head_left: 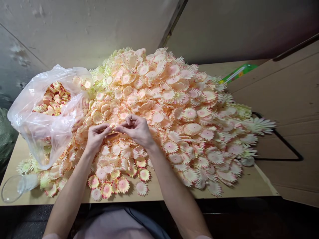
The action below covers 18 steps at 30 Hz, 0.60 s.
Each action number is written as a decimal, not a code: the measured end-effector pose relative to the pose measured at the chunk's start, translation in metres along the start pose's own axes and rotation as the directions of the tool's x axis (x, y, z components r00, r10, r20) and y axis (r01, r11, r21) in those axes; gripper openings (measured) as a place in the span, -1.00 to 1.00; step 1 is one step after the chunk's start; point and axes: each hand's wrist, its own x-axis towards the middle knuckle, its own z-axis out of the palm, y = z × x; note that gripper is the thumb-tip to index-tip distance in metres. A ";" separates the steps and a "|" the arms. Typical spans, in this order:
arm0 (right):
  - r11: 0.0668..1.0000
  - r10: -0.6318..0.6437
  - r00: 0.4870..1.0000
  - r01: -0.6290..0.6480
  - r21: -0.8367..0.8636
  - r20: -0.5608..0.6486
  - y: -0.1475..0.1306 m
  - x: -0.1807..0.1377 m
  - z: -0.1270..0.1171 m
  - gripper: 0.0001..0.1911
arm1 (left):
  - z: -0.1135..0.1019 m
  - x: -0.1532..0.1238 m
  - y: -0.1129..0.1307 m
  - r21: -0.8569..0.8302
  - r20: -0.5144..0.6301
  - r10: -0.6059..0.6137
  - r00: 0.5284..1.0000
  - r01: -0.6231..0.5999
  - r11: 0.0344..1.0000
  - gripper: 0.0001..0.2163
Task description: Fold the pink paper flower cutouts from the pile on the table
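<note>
A large heap of artificial flower petal discs (169, 96), cream and pale pink with red-tipped edges, covers most of the table. Over the heap's front left part, my left hand (98, 134) and my right hand (134, 129) meet, thumbs and fingers pinched together. Between their fingertips is a small pale petal piece (112, 126), partly covered by the fingers. Whether it is one disc or several, I cannot tell. Below my hands lie loose yellow-and-pink discs (123, 185) near the table's front edge.
A translucent plastic bag (30, 99) with red-edged petal pieces stands at the left. A clear plastic cup (12, 189) lies at the front left corner. On the right are a cardboard sheet (286, 109), a black metal bar (289, 146) and a green packet (239, 73). A wall rises behind.
</note>
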 end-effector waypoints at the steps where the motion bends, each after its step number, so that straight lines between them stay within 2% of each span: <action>1: 1.000 -0.007 1.000 0.007 -0.006 0.006 0.000 0.000 -0.001 -0.40 | 0.001 0.000 0.001 0.003 0.002 -0.007 1.000 0.007 1.000 -0.76; 7: 0.996 -0.087 0.996 0.087 -0.013 -0.035 0.006 0.004 -0.009 -0.45 | 0.006 -0.002 0.004 0.029 -0.054 0.027 0.998 -0.025 0.999 -0.72; 9: 0.991 -0.132 0.990 0.129 -0.043 -0.056 0.009 0.005 -0.010 -0.47 | 0.006 -0.002 0.004 0.053 -0.039 0.026 0.999 -0.024 0.998 -0.71; 13: 0.941 -0.269 0.959 0.243 -0.237 -0.086 0.011 0.003 -0.012 -0.54 | 0.007 -0.001 0.006 0.111 0.040 -0.012 0.999 0.008 0.994 -0.70; 18: 0.780 -0.453 0.889 0.362 -0.510 -0.062 0.013 0.000 -0.008 -0.66 | 0.005 0.002 0.004 0.087 0.094 -0.057 0.994 0.049 0.995 -0.70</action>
